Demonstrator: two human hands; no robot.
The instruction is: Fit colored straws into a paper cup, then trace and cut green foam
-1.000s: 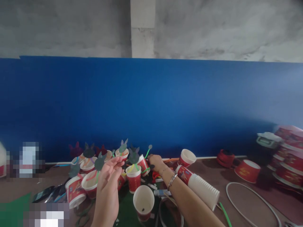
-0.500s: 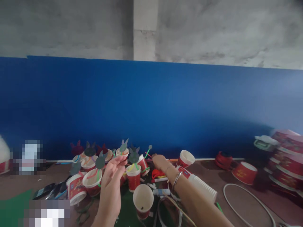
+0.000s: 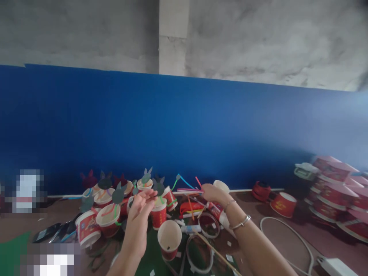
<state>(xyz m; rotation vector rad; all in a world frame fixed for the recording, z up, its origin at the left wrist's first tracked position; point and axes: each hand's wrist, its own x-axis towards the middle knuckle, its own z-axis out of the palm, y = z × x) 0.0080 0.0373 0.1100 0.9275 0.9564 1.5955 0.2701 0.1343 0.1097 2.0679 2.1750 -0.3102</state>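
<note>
My left hand (image 3: 137, 219) is raised beside the paper cups, thumb and fingertips drawn together; whatever lies between them I cannot make out. To the right, my right hand (image 3: 216, 195) is closed on several thin coloured sticks (image 3: 188, 189), pink and other colours, that look like pipe cleaners or straws. Between my arms an upright red-and-white paper cup (image 3: 169, 239) has a small dark bit inside. Behind my left hand is a cup (image 3: 159, 218) topped by a dark, eared paper head (image 3: 158, 187). A tipped cup (image 3: 170, 197) lies between the hands.
More eared cups (image 3: 107, 220) crowd the left. A glue tube (image 3: 191, 229), pale rings (image 3: 199, 255) and a long thin stick (image 3: 217, 251) lie in front. Rightward are a red tape roll (image 3: 261, 191), an upturned bowl (image 3: 283, 204) and stacked red containers (image 3: 335, 195).
My right hand has drawn back to the right, and coloured sticks now show in it. My left hand stays nearly in place. The view has turned slightly right.
</note>
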